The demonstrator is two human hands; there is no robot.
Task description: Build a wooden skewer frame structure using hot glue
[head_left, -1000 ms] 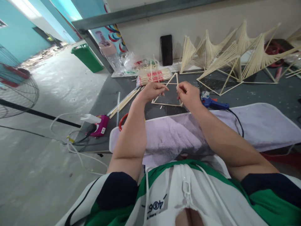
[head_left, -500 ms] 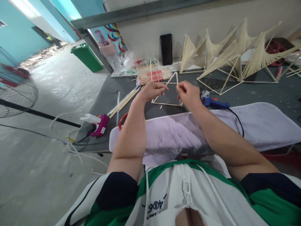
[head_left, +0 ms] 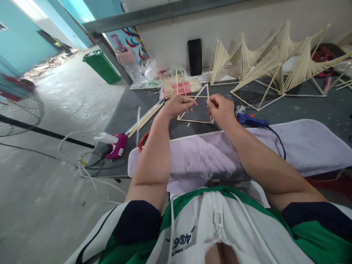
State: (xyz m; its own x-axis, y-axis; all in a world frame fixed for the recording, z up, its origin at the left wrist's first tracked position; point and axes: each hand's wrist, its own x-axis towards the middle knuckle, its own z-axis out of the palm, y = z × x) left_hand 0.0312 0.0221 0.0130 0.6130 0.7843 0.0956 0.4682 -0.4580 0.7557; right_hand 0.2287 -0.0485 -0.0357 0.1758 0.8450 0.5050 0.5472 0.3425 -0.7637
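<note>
A small frame of thin wooden sticks (head_left: pixel 195 121) stands on the dark table between my hands, its sticks meeting in a peak at the top. My left hand (head_left: pixel 180 105) pinches one slanting stick of it between thumb and fingers. On the other side, my right hand (head_left: pixel 220 109) has its fingertips closed on the right-hand stick, below the peak. A blue hot glue gun (head_left: pixel 252 120) lies just right of my right hand, its nozzle end near the wrist. Parts of the frame are hidden behind my left fingers.
Larger stick structures (head_left: pixel 280 69) fill the back right. A phone (head_left: pixel 194 57) leans on the wall near a wrapped stick bundle (head_left: pixel 180 89). Loose sticks (head_left: pixel 145 119) and a magenta power socket (head_left: pixel 118 146) lie left. A lilac cloth (head_left: pixel 310 146) covers the front edge.
</note>
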